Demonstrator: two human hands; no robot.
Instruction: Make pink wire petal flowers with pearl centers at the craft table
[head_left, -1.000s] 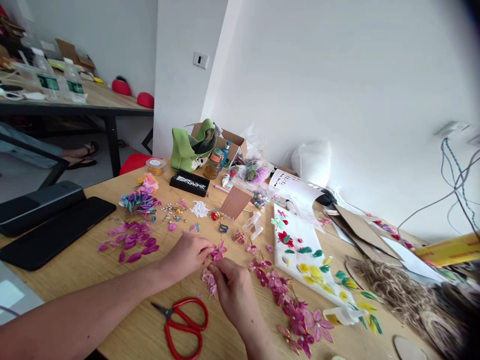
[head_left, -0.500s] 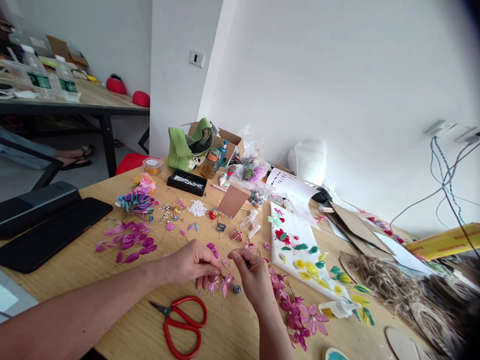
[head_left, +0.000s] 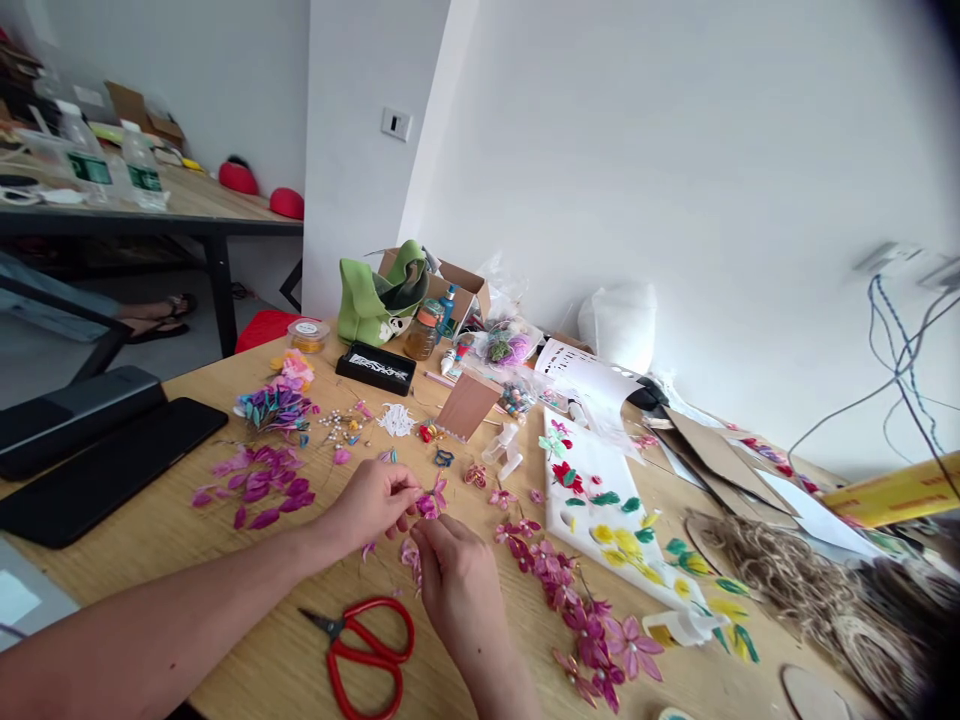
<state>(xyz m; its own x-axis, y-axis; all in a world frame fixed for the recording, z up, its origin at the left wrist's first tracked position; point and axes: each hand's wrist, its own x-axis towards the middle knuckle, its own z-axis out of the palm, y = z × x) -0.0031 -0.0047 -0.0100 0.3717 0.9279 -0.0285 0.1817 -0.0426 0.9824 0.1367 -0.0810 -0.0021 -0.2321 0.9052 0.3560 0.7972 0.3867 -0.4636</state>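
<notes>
Over the wooden table (head_left: 292,600), my left hand (head_left: 382,500) is closed, thumb and forefinger pinched at the edge of a small pink flower (head_left: 430,502). Just to its right and slightly lower, my right hand (head_left: 448,560) is closed too, its fingertips beneath the flower; what they pinch is too small to make out. Pink petals (head_left: 410,560) lie partly hidden between the hands. Red-handled scissors (head_left: 369,650) rest below my left forearm, blades pointing left. A spray of magenta flowers (head_left: 585,625) lies right of my right hand.
Loose magenta petals (head_left: 262,485) and a black case (head_left: 112,470) lie at the left. A white board (head_left: 600,510) with yellow and green pieces is at the right, near a glue bottle (head_left: 682,628). Behind stand a green bag (head_left: 364,305) and a jar (head_left: 422,335).
My right hand has moved left, closer to my left hand. My left hand has shifted up and left. The pink flower now shows above the fingertips, and the magenta spray is more exposed.
</notes>
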